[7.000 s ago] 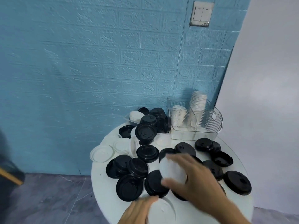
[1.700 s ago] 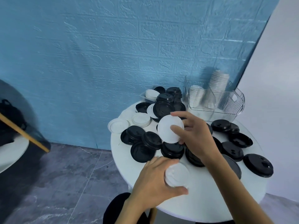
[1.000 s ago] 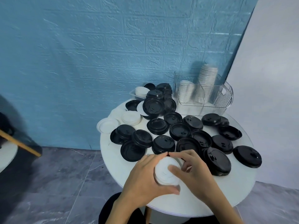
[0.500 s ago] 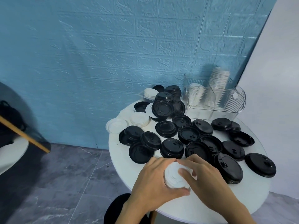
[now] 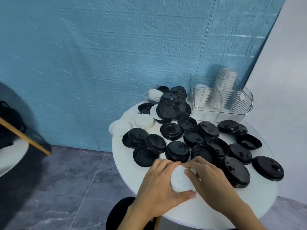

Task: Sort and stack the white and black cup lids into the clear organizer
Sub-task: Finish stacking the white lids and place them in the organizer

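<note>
Fingers of the left hand (image 5: 159,185) and of the right hand (image 5: 211,181) are closed around a small stack of white lids (image 5: 181,180), which both hands hold together just above the near edge of the round white table (image 5: 259,196); beyond the stack, farther on the table, many black lids (image 5: 194,138) lie scattered, some overlapping; more white lids (image 5: 143,121) lie at the far left of the table; the clear organizer (image 5: 232,103) stands at the far side of the table, against the blue wall (image 5: 116,55), with white lids stacked upright inside.
</note>
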A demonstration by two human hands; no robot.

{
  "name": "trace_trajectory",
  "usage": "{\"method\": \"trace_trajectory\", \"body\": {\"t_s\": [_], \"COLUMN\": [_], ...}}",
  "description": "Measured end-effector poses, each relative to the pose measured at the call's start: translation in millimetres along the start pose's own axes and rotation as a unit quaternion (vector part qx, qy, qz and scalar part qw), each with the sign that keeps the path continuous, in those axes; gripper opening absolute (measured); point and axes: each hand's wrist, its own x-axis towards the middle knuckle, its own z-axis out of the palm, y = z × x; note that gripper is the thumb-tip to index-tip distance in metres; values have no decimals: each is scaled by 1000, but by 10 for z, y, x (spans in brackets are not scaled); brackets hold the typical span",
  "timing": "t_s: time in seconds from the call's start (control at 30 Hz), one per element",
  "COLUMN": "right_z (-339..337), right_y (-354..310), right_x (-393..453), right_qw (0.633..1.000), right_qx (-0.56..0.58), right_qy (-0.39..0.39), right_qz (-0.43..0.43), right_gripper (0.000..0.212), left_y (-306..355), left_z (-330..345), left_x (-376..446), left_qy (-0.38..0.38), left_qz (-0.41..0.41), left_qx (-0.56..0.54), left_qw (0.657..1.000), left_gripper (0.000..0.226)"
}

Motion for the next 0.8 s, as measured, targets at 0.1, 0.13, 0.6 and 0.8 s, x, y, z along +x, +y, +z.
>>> {"method": "trace_trajectory", "body": {"t_s": [0.1, 0.13, 0.6, 0.8], "right_z": [-65, -109, 92, 543], "right_y": [-6, -16, -1515, -1682], "right_x": [24, 62, 1980, 2401], "right_qw": [999, 998, 970, 951], "right_qx": [-28, -49, 2, -185], "right_qy": [-15, -24, -84, -176], "right_qz": [-11, -16, -226, -177], "right_gripper": [27, 23, 69, 91], "left_y": [8, 8, 4, 0], "left_z": [8, 8, -78, -93], "left_x": [-3, -3, 7, 8], "left_qy": [0, 0, -44, -40], "left_qz": [-1, -4, -44, -38], "left_qx": [4, 3, -35, -38], "left_qw": [1000, 1000, 997, 998], "left_gripper": [92, 91, 90, 82]}}
